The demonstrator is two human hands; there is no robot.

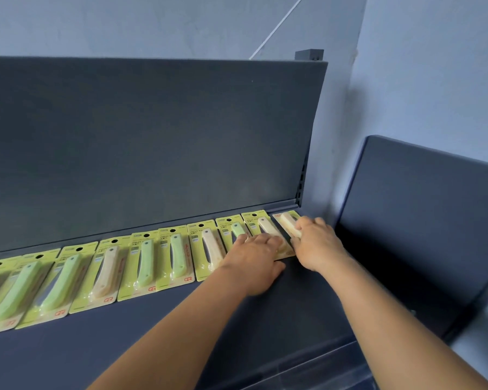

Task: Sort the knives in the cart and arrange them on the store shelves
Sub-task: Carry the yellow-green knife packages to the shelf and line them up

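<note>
A row of several carded fruit knives (141, 260) lies flat along the back of the dark shelf (152, 333), with green and cream handles on yellow-green cards. My right hand (317, 244) grips the cream-handled knife pack (288, 225) at the row's far right end, which sits tilted. My left hand (254, 258) lies flat with straight fingers on the two packs just left of it, a cream one (265, 223) and a green one (237, 228). The cart is out of view.
The shelf's dark back panel (152, 136) rises behind the row. A slotted upright (302, 178) stands at the right end of the shelf. A second dark shelf unit (423, 220) stands to the right, against the grey wall (434, 80).
</note>
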